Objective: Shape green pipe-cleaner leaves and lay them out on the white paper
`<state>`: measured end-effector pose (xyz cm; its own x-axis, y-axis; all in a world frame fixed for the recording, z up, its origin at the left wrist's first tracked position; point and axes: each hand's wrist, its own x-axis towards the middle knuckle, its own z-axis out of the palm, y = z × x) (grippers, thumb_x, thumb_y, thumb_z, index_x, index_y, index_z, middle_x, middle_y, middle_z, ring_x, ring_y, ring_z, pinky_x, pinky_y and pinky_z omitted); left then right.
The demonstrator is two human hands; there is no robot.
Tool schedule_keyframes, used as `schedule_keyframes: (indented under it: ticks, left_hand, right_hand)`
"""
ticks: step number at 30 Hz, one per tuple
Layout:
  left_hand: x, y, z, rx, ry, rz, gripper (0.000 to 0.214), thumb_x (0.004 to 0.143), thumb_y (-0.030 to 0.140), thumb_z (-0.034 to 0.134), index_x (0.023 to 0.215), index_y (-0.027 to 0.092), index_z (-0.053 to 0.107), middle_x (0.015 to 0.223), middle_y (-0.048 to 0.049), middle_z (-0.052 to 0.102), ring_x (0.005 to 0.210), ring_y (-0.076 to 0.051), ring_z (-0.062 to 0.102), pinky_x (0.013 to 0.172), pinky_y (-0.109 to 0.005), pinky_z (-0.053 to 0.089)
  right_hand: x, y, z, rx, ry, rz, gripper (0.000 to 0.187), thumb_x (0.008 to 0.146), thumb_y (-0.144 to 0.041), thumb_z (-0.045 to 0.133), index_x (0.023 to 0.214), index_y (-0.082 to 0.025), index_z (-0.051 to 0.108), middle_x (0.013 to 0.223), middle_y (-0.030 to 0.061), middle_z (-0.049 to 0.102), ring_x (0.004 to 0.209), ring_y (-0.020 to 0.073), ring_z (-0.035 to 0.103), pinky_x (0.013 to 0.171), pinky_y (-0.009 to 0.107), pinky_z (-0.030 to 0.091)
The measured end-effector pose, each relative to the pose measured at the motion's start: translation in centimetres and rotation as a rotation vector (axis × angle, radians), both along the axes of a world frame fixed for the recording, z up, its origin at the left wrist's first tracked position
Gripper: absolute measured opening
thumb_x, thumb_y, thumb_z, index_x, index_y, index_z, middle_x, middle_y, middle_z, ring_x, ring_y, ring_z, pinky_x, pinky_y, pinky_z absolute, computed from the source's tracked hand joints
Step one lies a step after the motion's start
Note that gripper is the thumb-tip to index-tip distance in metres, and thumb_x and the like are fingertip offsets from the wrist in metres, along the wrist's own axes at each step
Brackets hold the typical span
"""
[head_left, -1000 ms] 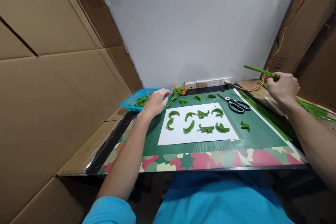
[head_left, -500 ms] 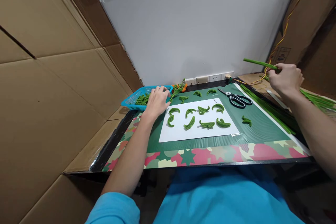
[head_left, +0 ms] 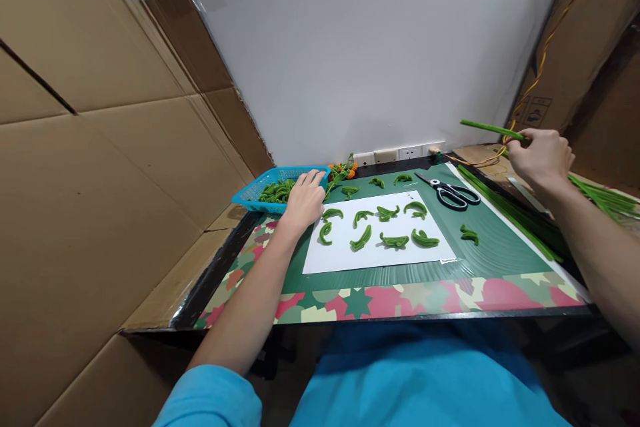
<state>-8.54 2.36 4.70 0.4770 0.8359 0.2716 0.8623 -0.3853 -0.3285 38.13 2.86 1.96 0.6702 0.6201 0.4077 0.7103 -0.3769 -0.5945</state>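
Observation:
My right hand [head_left: 539,159] is raised at the far right, fingers pinched on a straight green pipe cleaner [head_left: 487,127] that sticks out to the left. My left hand [head_left: 304,199] lies palm down, fingers stretched, by the right end of the blue basket [head_left: 250,193] and the top left corner of the white sheet [head_left: 375,251]. Nothing shows in it. Several bent green pipe-cleaner leaves [head_left: 361,238] lie on the sheet. More leaves [head_left: 469,233] rest on the green mat [head_left: 490,253].
Black-handled scissors [head_left: 452,193] lie on the mat at the back right. A bundle of long green pipe cleaners [head_left: 505,210] runs along the right edge. A green sprig with orange balls [head_left: 343,170] sits by the basket. Cardboard walls stand left and right, with wall sockets [head_left: 397,153] behind.
My left hand has slid off the basket's rim towards me onto the mat near the sheet's corner. My right hand has held the pipe cleaner almost in place.

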Motion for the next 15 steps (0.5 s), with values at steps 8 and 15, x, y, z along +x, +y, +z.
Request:
schedule_keyframes:
  ticks: [8, 15]
  left_hand:
    - [-0.1, -0.1, 1.1, 0.069, -0.097, 0.041, 0.021, 0.091, 0.021, 0.059, 0.079, 0.018, 0.076, 0.149, -0.016, 0.058, 0.135, -0.034, 0.052, 0.113, -0.051, 0.04]
    - [-0.5, 0.0, 1.5, 0.058, -0.083, 0.108, 0.024, 0.098, 0.027, 0.057, 0.084, 0.019, 0.076, 0.118, -0.0134, 0.073, 0.111, -0.032, 0.063, 0.103, -0.049, 0.042]
  right_hand:
    - [-0.2, -0.1, 0.0, -0.034, 0.0, 0.019, 0.04, 0.094, -0.044, 0.063, 0.127, -0.029, 0.08, 0.112, 0.0171, 0.079, 0.105, 0.0348, 0.071, 0.078, 0.038, 0.047]
    - [0.1, 0.3, -0.5, -0.009, -0.003, 0.04, 0.039, 0.092, -0.044, 0.063, 0.122, -0.027, 0.081, 0.106, 0.0163, 0.079, 0.099, 0.0333, 0.07, 0.078, 0.039, 0.047]
